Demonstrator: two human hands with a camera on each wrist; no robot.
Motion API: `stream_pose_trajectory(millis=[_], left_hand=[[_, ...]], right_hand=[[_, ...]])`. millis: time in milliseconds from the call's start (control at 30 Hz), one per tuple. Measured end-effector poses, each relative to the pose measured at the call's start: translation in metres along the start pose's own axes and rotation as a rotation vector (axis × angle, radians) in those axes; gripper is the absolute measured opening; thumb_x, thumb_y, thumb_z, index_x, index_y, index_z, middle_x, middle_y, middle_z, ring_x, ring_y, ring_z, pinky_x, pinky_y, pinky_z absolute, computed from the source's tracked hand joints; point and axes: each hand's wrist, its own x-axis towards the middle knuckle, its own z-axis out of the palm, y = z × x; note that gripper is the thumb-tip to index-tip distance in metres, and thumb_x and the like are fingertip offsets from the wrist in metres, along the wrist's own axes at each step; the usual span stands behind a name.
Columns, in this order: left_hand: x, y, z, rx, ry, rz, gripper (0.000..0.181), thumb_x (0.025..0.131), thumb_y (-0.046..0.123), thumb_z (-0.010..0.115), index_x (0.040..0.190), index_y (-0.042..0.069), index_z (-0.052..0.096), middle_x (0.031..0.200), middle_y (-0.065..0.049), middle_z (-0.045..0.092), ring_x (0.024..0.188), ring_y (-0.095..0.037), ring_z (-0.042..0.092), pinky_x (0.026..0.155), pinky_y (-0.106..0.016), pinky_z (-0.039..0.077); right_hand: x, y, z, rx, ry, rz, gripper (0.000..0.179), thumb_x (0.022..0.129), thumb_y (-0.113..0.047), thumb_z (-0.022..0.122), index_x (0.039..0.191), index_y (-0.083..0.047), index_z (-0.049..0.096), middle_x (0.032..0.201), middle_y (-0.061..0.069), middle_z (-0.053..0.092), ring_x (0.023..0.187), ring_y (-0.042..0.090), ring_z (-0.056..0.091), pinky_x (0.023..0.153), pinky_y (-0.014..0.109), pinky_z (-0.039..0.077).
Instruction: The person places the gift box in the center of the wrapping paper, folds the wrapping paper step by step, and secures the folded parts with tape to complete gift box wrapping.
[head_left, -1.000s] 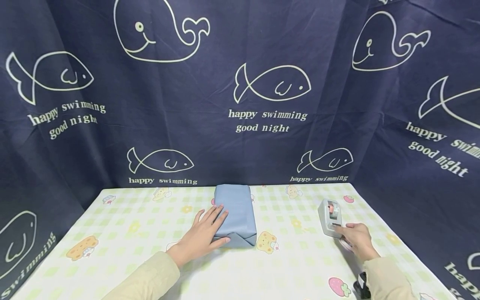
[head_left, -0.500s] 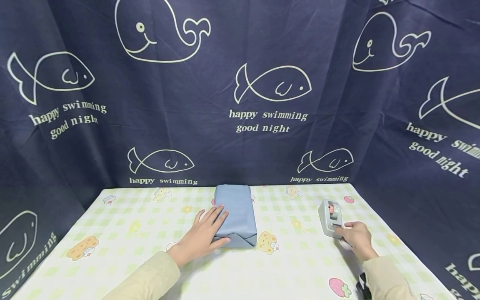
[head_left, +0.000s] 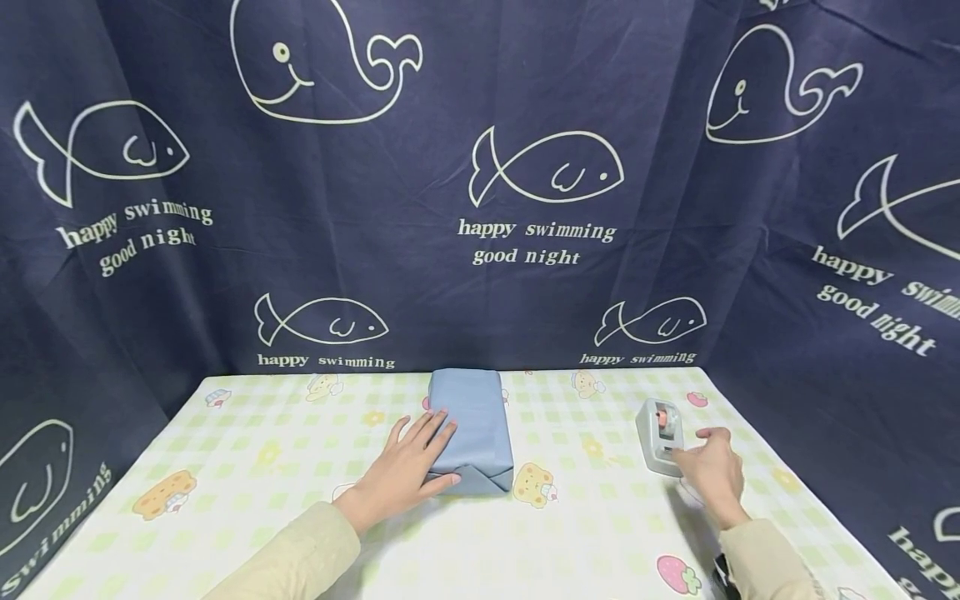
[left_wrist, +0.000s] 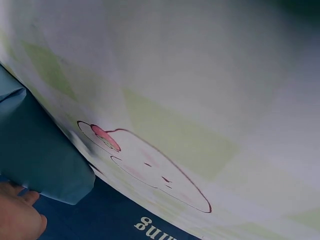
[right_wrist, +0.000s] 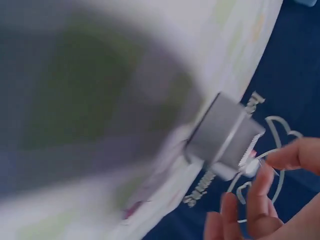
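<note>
A blue wrapped box-shaped package (head_left: 474, 421) lies on the table, with a folded flap at its near end. My left hand (head_left: 397, 483) rests against its left side, fingers spread over the top and thumb at the near end. In the left wrist view, the fingertips (left_wrist: 31, 196) show beside the package (left_wrist: 42, 145). On the right stands a grey tape dispenser (head_left: 651, 446) with an orange core inside. My right hand (head_left: 712, 471) is at its near end, thumb close to the cutter and index finger raised apart from it. In the right wrist view, curled fingers (right_wrist: 260, 195) sit beside the dispenser's (right_wrist: 222, 135) toothed edge.
A checked tablecloth (head_left: 262, 492) with cartoon prints covers the table. Dark blue curtains (head_left: 420, 250) with fish and whale prints close off the back and both sides. A small black object (head_left: 723, 575) shows by the right sleeve (head_left: 772, 558).
My right index finger has lifted away from the thumb and the right hand has turned slightly upward at the dispenser. The left hand, package and dispenser have stayed in place.
</note>
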Motion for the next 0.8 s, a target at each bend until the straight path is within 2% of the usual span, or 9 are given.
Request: stream_pose_trajectory(millis=[100,167,333,400,567,800], left_hand=[[0.000,0.000,0.000,-0.006,0.001,0.000,0.072,0.088,0.058,0.043,0.143,0.013,0.032,0.149,-0.010,0.028,0.137,-0.029,0.027,0.107,-0.054,0.020],[0.000,0.000,0.000,-0.015,-0.002,-0.002,0.072,0.088,0.058,0.043,0.143,0.013,0.031,0.149,-0.011,0.027,0.137,-0.029,0.027,0.108,-0.054,0.020],[-0.001,0.000,0.000,-0.039,-0.012,-0.009,0.072,0.089,0.057,0.044,0.144,0.013,0.030,0.150,-0.010,0.026,0.138,-0.029,0.025,0.108,-0.054,0.018],[-0.001,0.000,-0.001,-0.041,-0.013,-0.010,0.072,0.089,0.057,0.044,0.144,0.013,0.030,0.150,-0.010,0.026,0.138,-0.029,0.025,0.108,-0.054,0.018],[0.000,0.000,-0.001,-0.039,-0.008,-0.008,0.072,0.089,0.056,0.044,0.143,0.012,0.031,0.150,-0.011,0.027,0.138,-0.029,0.025,0.108,-0.055,0.019],[0.000,0.001,0.000,-0.035,-0.005,-0.007,0.072,0.088,0.057,0.045,0.143,0.012,0.031,0.149,-0.011,0.028,0.137,-0.030,0.025,0.107,-0.055,0.020]], right_hand=[[-0.005,-0.014,0.004,0.070,0.057,-0.087,0.047,0.074,-0.010,0.059,0.116,0.004,0.043,0.085,0.022,0.066,0.079,0.036,0.059,0.063,0.035,0.040],[-0.008,-0.024,0.007,0.115,0.058,-0.146,0.043,0.075,-0.007,0.059,0.115,0.003,0.045,0.083,0.019,0.067,0.075,0.027,0.061,0.066,0.029,0.041],[-0.017,-0.048,0.017,0.220,-0.046,-0.246,0.036,0.079,-0.003,0.058,0.114,-0.001,0.052,0.088,0.015,0.069,0.075,0.000,0.055,0.067,0.012,0.041],[-0.021,-0.056,0.023,0.288,-0.100,-0.290,0.033,0.080,0.001,0.058,0.113,0.001,0.054,0.088,0.016,0.068,0.074,-0.003,0.055,0.068,0.010,0.043],[-0.033,-0.074,0.040,0.434,-0.221,-0.350,0.030,0.080,0.007,0.057,0.110,0.005,0.056,0.088,0.018,0.067,0.076,-0.003,0.057,0.071,0.015,0.048],[-0.054,-0.099,0.060,0.565,-0.373,-0.313,0.028,0.082,0.003,0.060,0.109,0.002,0.055,0.090,0.018,0.066,0.080,0.008,0.061,0.075,0.019,0.049]])
